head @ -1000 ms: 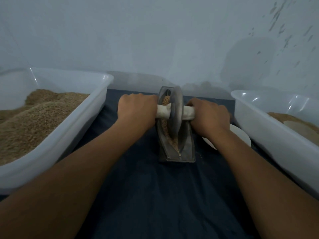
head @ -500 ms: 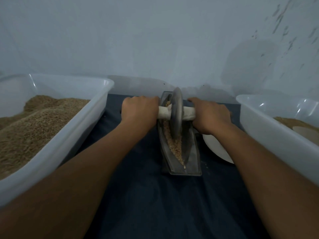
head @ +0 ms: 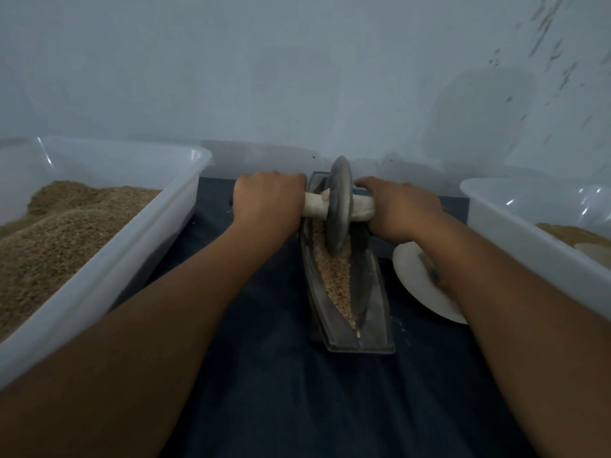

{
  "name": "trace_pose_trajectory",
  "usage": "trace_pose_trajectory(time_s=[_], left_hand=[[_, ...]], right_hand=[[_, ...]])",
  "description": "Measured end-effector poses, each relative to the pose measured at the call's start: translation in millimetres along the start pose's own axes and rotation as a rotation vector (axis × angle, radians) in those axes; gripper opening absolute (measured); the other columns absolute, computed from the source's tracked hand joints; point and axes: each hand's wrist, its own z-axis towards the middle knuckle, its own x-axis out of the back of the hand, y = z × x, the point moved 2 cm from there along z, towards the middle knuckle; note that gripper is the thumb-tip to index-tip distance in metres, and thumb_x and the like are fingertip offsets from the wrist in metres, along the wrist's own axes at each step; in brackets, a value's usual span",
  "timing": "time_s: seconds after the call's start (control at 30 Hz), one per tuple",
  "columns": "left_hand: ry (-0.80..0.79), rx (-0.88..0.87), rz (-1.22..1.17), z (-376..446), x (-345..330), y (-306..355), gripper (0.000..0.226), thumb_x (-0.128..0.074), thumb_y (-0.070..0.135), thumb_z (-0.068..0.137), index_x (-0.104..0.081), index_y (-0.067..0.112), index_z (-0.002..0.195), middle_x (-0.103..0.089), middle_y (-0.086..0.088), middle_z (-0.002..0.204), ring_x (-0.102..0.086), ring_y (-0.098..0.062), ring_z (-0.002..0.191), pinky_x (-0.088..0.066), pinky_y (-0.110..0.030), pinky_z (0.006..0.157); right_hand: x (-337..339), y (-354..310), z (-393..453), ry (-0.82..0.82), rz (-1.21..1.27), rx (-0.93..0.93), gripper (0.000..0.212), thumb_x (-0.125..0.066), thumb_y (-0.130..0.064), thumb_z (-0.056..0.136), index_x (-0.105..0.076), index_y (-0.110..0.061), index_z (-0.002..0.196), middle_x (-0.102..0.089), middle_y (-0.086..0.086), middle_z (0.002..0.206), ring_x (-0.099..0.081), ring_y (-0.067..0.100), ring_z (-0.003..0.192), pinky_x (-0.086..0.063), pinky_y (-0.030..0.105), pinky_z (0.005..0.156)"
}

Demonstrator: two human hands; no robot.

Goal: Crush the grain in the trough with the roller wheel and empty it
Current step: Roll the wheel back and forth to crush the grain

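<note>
A dark, boat-shaped metal trough (head: 370, 322) lies lengthwise on the dark blue cloth (head: 297, 408), with pale crushed grain (head: 337, 285) along its groove. A grey roller wheel (head: 339, 206) stands upright in the far half of the trough, on a pale axle handle (head: 314, 206). My left hand (head: 269, 201) is closed on the handle's left end. My right hand (head: 401, 209) grips the right end. The wheel's lower rim sits in the grain.
A large translucent tub (head: 139, 239) heaped with brown grain fills the left side. Another translucent tub (head: 529, 246) holding some grain stands on the right. A white plate (head: 416, 285) lies between trough and right tub, partly under my right forearm. A pale wall is close behind.
Both hands have pushed the wheel away from me along the trough, uncovering more grain in the near half. The view has tilted down slightly.
</note>
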Motion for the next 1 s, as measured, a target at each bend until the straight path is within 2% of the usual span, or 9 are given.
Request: trace_pose_trajectory(time_s=[0.23, 0.37, 0.47, 0.67, 0.9, 1.0], left_hand=[[0.03, 0.002, 0.002, 0.4, -2.8, -0.7, 0.021, -0.066, 0.028, 0.085, -0.055, 0.025, 0.104, -0.063, -0.004, 0.086, -0.063, -0.029, 0.077, -0.052, -0.039, 0.067], [0.026, -0.003, 0.035, -2.1, -0.9, 0.9, 0.023, -0.066, 0.028, 0.085, -0.053, 0.024, 0.103, -0.062, -0.004, 0.083, -0.062, -0.029, 0.073, -0.055, -0.044, 0.069], [0.047, -0.012, 0.067, -5.6, 2.5, 1.9, 0.023, -0.067, 0.027, 0.084, -0.051, 0.024, 0.1, -0.061, -0.002, 0.08, -0.062, -0.027, 0.071, -0.054, -0.042, 0.07], [0.066, -0.011, 0.087, -19.5, 11.1, 4.5, 0.022, -0.067, 0.025, 0.085, -0.051, 0.024, 0.101, -0.062, -0.001, 0.083, -0.062, -0.026, 0.071, -0.054, -0.041, 0.07], [0.105, -0.012, 0.085, -37.7, 14.7, 8.6, 0.024, -0.067, 0.026, 0.084, -0.049, 0.024, 0.1, -0.061, 0.0, 0.084, -0.06, -0.024, 0.072, -0.048, -0.041, 0.073], [0.136, -0.002, 0.066, -44.6, 16.4, 5.3, 0.023, -0.065, 0.027, 0.085, -0.05, 0.025, 0.102, -0.06, 0.0, 0.086, -0.06, -0.023, 0.074, -0.037, -0.035, 0.068]], right_hand=[[1.6, -1.5, 2.7, 0.004, 0.003, -0.003, 0.073, -0.065, -0.037, 0.086, -0.029, -0.048, 0.149, -0.054, 0.0, 0.142, -0.054, 0.027, 0.124, -0.037, 0.033, 0.076], [1.0, -2.3, -5.9, 0.043, 0.007, -0.012, 0.071, -0.065, -0.035, 0.086, -0.032, -0.046, 0.148, -0.06, 0.002, 0.133, -0.059, 0.028, 0.116, -0.034, 0.032, 0.072], [-2.3, -2.5, -13.2, 0.075, 0.018, -0.019, 0.067, -0.064, -0.034, 0.087, -0.035, -0.043, 0.147, -0.063, 0.004, 0.128, -0.061, 0.029, 0.112, -0.035, 0.033, 0.072], [-2.6, -4.8, -24.5, 0.121, 0.006, -0.009, 0.064, -0.065, -0.034, 0.086, -0.04, -0.039, 0.145, -0.063, 0.002, 0.127, -0.062, 0.028, 0.111, -0.037, 0.036, 0.075], [-5.5, -3.9, -47.8, 0.166, 0.007, -0.027, 0.059, -0.064, -0.034, 0.083, -0.045, -0.039, 0.139, -0.064, -0.004, 0.125, -0.062, 0.024, 0.109, -0.04, 0.04, 0.082], [-4.4, -8.1, -52.4, 0.192, 0.003, -0.018, 0.055, -0.063, -0.037, 0.084, -0.048, -0.038, 0.137, -0.065, -0.004, 0.123, -0.062, 0.024, 0.109, -0.041, 0.041, 0.085]])
